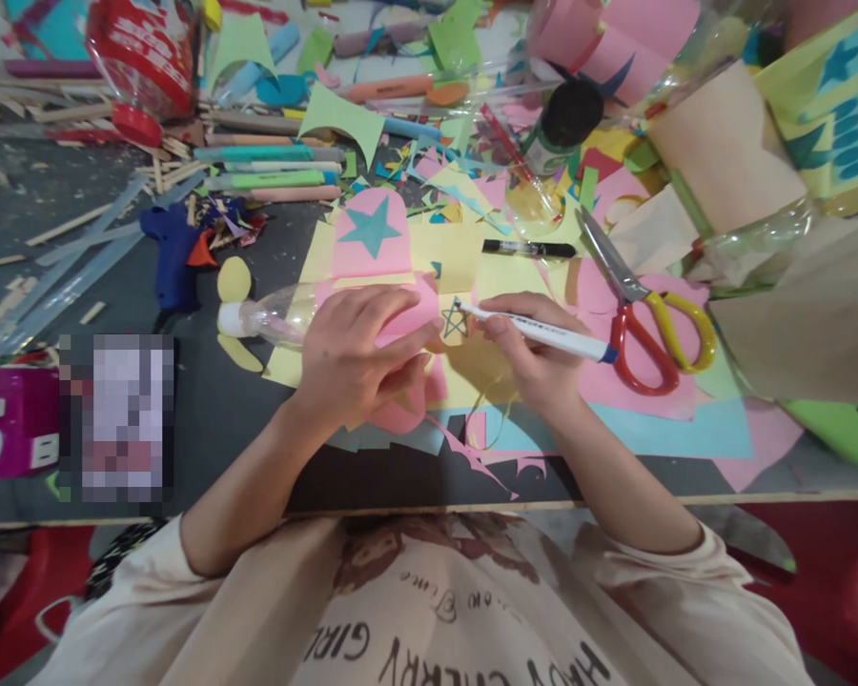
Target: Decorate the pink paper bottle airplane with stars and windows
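Note:
My left hand (354, 353) is closed over a clear plastic bottle (278, 316) lying on its side, its white cap pointing left. Pink paper (407, 412) wraps the bottle's body, with a rocket-like pink piece bearing a teal star (373, 228) beside it. A small star outline (456, 322) shows on a pale yellow patch right of my left fingertips. My right hand (540, 348) pinches a white marker (558, 335) with a blue end, its tip touching the star's top. A black marker (529, 249) lies just beyond.
Open scissors (633, 295) with red and yellow handles lie on pink paper at the right. A blue glue gun (172, 252), clear glue sticks and a phone-like blurred item (129, 414) are at the left. Markers, paper scraps and a red-labelled bottle (143, 57) crowd the back.

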The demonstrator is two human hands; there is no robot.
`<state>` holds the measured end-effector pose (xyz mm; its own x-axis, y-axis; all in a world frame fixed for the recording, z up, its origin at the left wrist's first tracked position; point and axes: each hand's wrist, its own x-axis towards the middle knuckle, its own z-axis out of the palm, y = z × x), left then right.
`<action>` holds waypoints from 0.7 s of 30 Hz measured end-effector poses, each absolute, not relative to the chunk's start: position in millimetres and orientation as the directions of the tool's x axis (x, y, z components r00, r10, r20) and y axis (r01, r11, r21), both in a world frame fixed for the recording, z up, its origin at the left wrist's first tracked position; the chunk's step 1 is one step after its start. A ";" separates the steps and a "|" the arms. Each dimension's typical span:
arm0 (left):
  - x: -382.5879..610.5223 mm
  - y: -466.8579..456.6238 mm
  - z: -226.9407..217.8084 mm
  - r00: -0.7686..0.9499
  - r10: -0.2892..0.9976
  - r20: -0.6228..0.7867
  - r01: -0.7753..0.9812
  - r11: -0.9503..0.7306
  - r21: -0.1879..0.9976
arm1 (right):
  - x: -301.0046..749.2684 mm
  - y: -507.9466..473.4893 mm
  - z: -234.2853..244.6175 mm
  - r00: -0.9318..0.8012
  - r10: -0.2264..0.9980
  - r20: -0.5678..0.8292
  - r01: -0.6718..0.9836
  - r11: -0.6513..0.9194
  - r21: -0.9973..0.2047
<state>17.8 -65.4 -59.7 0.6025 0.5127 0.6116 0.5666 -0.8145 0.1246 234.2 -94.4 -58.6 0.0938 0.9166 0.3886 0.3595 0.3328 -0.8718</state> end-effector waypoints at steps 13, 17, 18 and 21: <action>17.2 -67.3 -60.8 0.585 0.560 0.586 0.581 -0.794 0.179 | 233.3 -94.3 -56.9 0.078 0.905 0.418 0.392 0.357 -0.848; 17.2 -67.9 -61.3 0.584 0.567 0.581 0.570 -0.796 0.203 | 233.5 -94.5 -57.5 0.077 0.899 0.432 0.385 0.372 -0.844; 17.2 -68.0 -61.5 0.585 0.571 0.576 0.569 -0.795 0.210 | 233.4 -94.6 -57.9 0.077 0.895 0.439 0.374 0.382 -0.845; 17.0 -67.9 -62.3 0.580 0.583 0.569 0.572 -0.789 0.224 | 232.9 -94.7 -58.7 0.081 0.886 0.456 0.374 0.397 -0.838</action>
